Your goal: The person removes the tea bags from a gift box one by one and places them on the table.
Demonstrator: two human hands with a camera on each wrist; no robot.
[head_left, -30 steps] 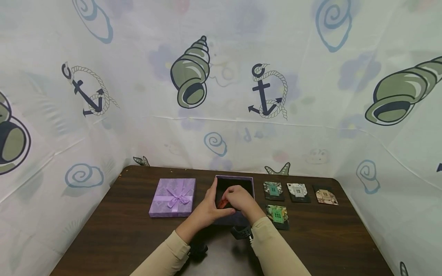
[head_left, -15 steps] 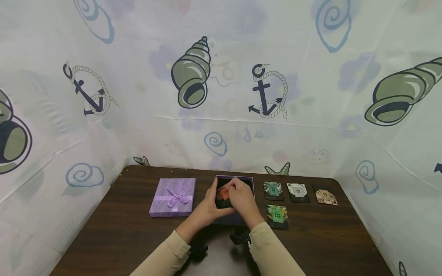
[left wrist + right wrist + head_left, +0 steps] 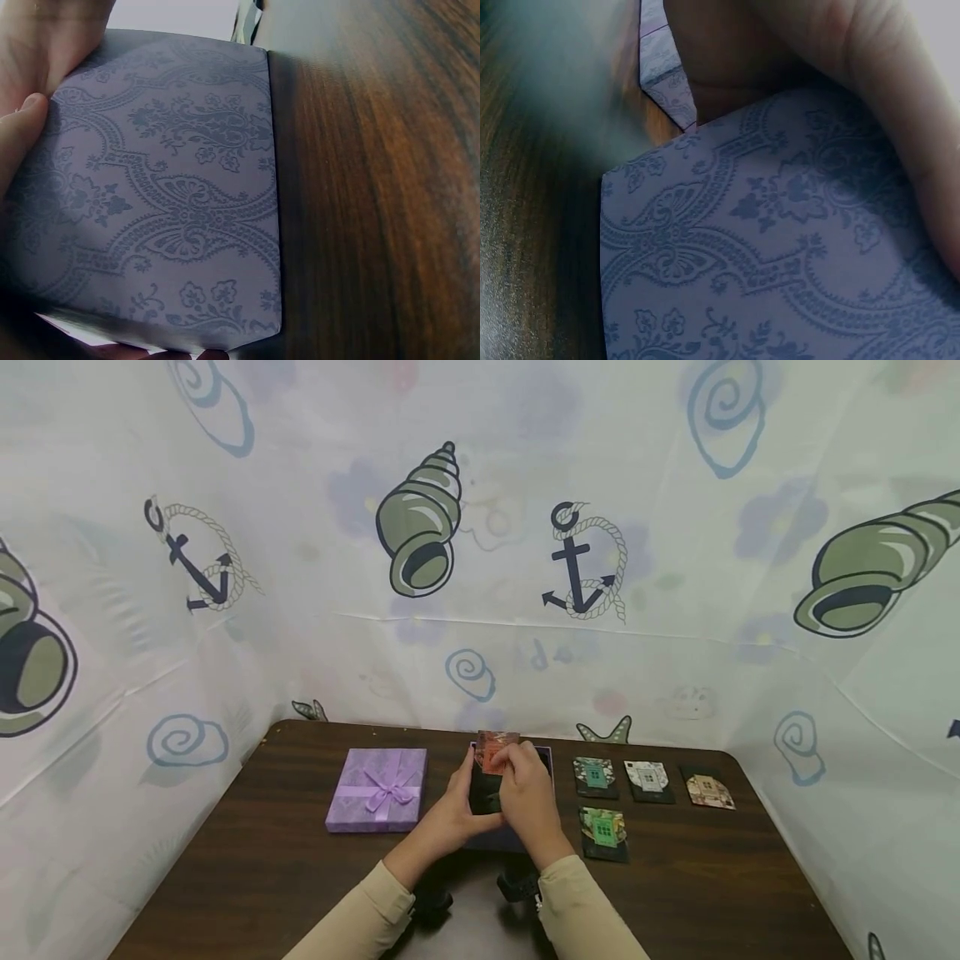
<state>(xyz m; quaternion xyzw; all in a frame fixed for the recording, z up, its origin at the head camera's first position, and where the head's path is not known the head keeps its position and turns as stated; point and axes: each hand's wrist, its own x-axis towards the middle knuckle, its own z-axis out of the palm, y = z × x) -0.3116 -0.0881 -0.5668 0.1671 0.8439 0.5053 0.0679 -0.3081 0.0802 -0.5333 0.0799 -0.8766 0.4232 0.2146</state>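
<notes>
An open-topped box with a dark inside and purple patterned outer walls stands mid-table. My left hand grips its near-left corner, fingers along the left wall and thumb across the front. My right hand pinches a flat, square red picture packet, raised upright above the box opening. Whatever lies deeper in the box is mostly hidden by the hands. The patterned box wall fills much of the left wrist view, and the box wall shows in the right wrist view too.
A lilac box lid with a ribbon bow lies left of the box. To the right are a teal packet, a white packet, a tan packet and a green packet. A printed cloth hangs behind the table.
My right hand has lifted the red packet from inside the box to above its opening, turning it toward me. The left hand stays on the box.
</notes>
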